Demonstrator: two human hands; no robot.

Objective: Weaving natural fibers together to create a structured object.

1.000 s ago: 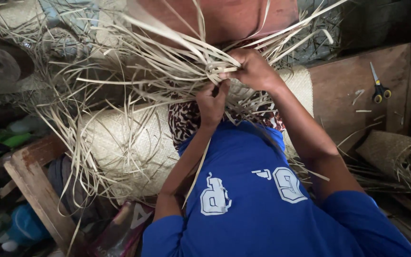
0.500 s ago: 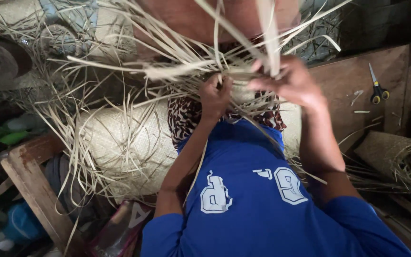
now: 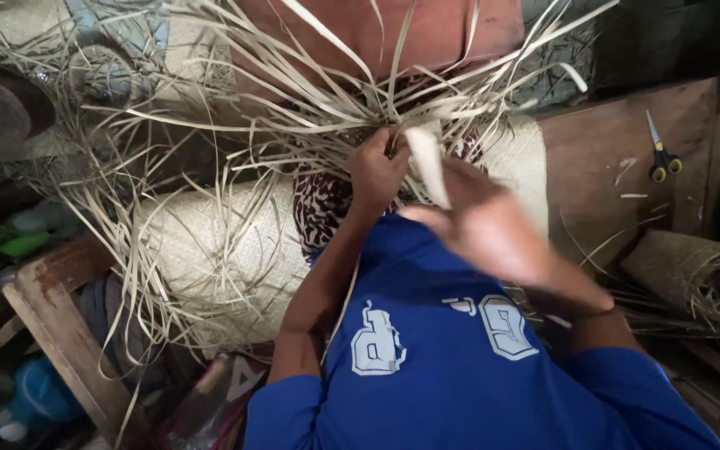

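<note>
Straw-coloured leaf strips (image 3: 310, 125) fan out from the half-woven mat (image 3: 218, 258) on my lap, my left hand (image 3: 377, 171) clamped on the crossing to keep it tight while my blurred right hand (image 3: 485, 229) pinches one loose strip (image 3: 427, 162), scissors (image 3: 662, 154) lying well apart.

Right hand (image 3: 493, 233) smeared by motion blur — finger outlines lost, grip on the pale flat leaf strip (image 3: 428, 167) impossible to judge. Left hand (image 3: 377, 171) half buried among tangled dry straw-coloured weaving strips (image 3: 293, 125), fingertips hidden. Rolled pale woven mat (image 3: 210, 258) partly covered by loose strips and blue sleeve. Small yellow-handled scissors (image 3: 660, 154) too small for detail.
</note>
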